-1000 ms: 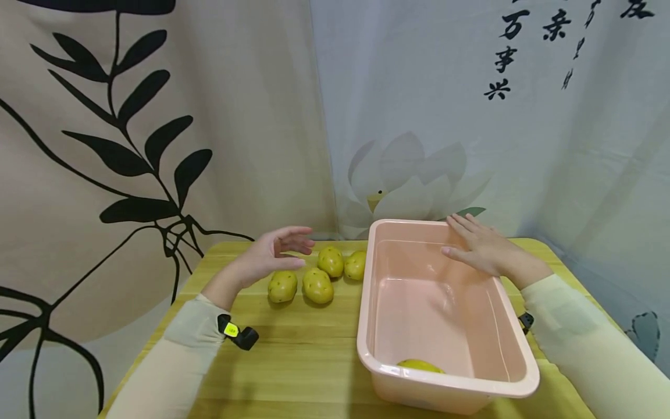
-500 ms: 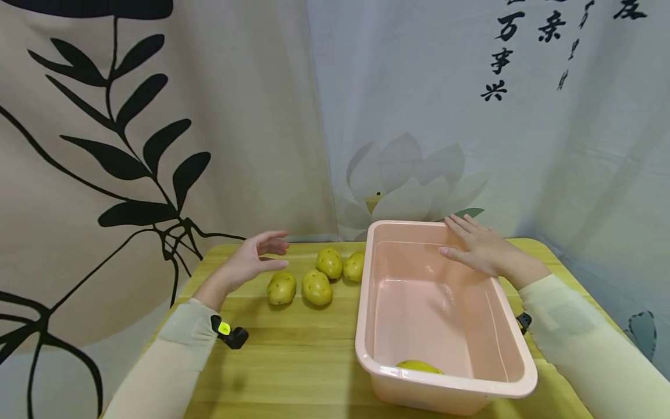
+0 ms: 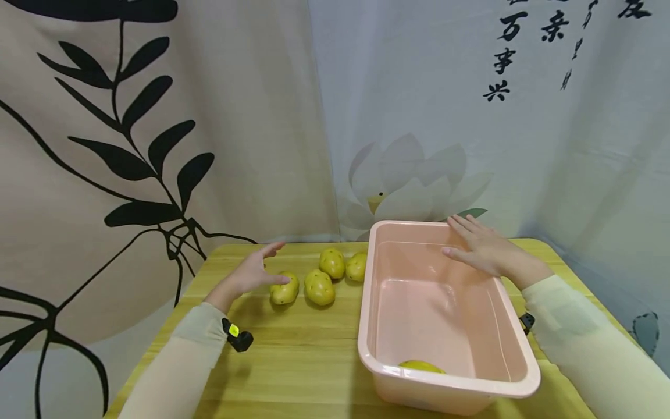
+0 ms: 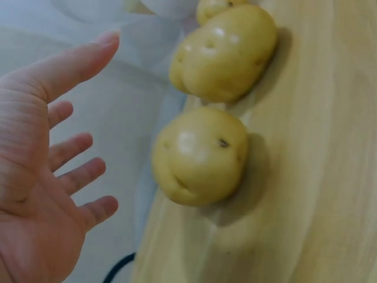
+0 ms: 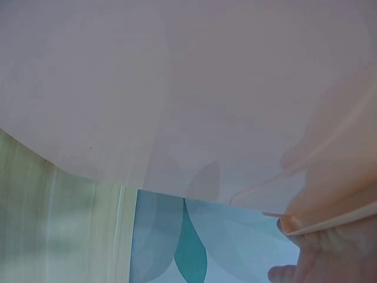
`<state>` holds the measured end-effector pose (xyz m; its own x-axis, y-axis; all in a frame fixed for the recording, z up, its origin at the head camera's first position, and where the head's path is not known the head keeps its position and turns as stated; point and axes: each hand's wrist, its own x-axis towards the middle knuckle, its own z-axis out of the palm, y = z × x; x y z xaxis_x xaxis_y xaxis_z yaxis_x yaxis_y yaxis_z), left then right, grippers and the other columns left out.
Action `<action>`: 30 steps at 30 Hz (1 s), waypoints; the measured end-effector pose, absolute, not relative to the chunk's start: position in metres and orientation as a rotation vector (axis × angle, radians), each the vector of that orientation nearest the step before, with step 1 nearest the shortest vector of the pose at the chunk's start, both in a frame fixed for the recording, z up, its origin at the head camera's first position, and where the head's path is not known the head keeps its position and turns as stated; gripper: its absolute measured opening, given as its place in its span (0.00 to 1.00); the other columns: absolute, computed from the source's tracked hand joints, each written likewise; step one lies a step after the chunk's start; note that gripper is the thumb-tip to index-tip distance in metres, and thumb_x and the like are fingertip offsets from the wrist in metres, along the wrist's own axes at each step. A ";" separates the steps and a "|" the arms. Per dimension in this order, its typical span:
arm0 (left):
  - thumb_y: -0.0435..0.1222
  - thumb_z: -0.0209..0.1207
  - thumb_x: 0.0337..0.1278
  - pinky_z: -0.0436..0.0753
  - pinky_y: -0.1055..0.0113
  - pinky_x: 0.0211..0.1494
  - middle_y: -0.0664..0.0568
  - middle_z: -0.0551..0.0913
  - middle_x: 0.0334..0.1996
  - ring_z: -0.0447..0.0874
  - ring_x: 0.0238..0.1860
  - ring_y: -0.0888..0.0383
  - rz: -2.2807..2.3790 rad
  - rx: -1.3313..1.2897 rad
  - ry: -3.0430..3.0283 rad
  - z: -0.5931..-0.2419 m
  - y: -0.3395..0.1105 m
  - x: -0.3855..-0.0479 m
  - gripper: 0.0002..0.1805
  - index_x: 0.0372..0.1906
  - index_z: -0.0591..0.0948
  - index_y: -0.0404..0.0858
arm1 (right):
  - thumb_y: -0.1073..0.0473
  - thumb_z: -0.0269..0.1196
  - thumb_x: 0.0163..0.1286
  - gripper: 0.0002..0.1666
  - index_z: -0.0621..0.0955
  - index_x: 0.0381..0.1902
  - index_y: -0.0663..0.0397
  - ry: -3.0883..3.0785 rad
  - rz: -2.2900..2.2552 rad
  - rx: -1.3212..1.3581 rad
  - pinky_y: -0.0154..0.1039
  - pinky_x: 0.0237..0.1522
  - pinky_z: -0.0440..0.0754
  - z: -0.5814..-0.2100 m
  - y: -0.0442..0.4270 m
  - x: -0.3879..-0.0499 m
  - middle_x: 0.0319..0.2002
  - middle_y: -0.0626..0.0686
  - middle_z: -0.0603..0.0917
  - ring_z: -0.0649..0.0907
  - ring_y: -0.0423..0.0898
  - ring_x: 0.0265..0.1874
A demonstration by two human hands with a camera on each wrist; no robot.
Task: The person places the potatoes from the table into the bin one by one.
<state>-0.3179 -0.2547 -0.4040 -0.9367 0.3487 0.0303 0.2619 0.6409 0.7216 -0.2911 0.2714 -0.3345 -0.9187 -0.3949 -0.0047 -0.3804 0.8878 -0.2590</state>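
Before me stretches a yellow, wood-grained counter (image 3: 293, 361), its far corners rounded. Behind it I face beige cloth (image 3: 251, 116) on my left, printed with a black leafy plant (image 3: 123, 162), and paler cloth (image 3: 398, 70) on my right, bearing a faint lotus (image 3: 413, 198), a green leaf (image 3: 473, 213) and, higher up, black Chinese characters (image 3: 504, 60).

By the leftmost potato (image 3: 284, 290), the left hand (image 3: 252, 274) now sits lower than a second ago and reaches less far past it; its thumb overlaps that potato's upper part in the head view.
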 end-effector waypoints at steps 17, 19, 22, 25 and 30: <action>0.47 0.76 0.38 0.57 0.39 0.68 0.52 0.58 0.73 0.54 0.71 0.44 1.081 0.532 2.771 -0.453 -0.254 -0.323 0.57 0.75 0.56 0.51 | 0.28 0.46 0.69 0.52 0.47 0.77 0.52 3.007 -0.398 -0.621 0.69 0.66 0.42 -0.342 0.273 -0.294 0.76 0.60 0.45 0.43 0.64 0.73; 0.47 0.77 0.37 0.56 0.41 0.69 0.52 0.58 0.73 0.54 0.72 0.44 1.091 0.549 2.757 -0.458 -0.253 -0.323 0.58 0.75 0.56 0.50 | 0.28 0.47 0.69 0.52 0.47 0.77 0.52 3.009 -0.398 -0.623 0.69 0.66 0.42 -0.343 0.273 -0.294 0.76 0.60 0.45 0.43 0.64 0.73; 0.47 0.77 0.36 0.56 0.42 0.69 0.50 0.59 0.72 0.54 0.71 0.43 1.107 0.573 2.738 -0.463 -0.252 -0.324 0.58 0.75 0.57 0.49 | 0.28 0.47 0.69 0.52 0.47 0.77 0.53 3.008 -0.403 -0.617 0.69 0.66 0.42 -0.344 0.273 -0.294 0.76 0.61 0.45 0.43 0.65 0.73; 0.49 0.78 0.34 0.58 0.43 0.69 0.51 0.59 0.72 0.56 0.71 0.44 1.093 0.571 2.744 -0.465 -0.249 -0.326 0.58 0.74 0.57 0.51 | 0.29 0.47 0.69 0.52 0.46 0.77 0.53 3.004 -0.411 -0.606 0.69 0.66 0.41 -0.343 0.273 -0.294 0.76 0.61 0.44 0.42 0.64 0.73; 0.50 0.77 0.34 0.60 0.44 0.68 0.50 0.59 0.72 0.56 0.71 0.46 1.072 0.592 2.750 -0.465 -0.245 -0.327 0.59 0.75 0.57 0.49 | 0.29 0.47 0.69 0.52 0.46 0.77 0.52 3.000 -0.406 -0.598 0.69 0.66 0.42 -0.342 0.274 -0.292 0.76 0.61 0.44 0.42 0.65 0.73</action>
<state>-0.3271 -0.2451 -0.4649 -0.9144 0.4043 0.0201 0.3113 0.6704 0.6735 -0.2916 0.2737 -0.3418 -0.9233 -0.3840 -0.0030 -0.3694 0.8903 -0.2663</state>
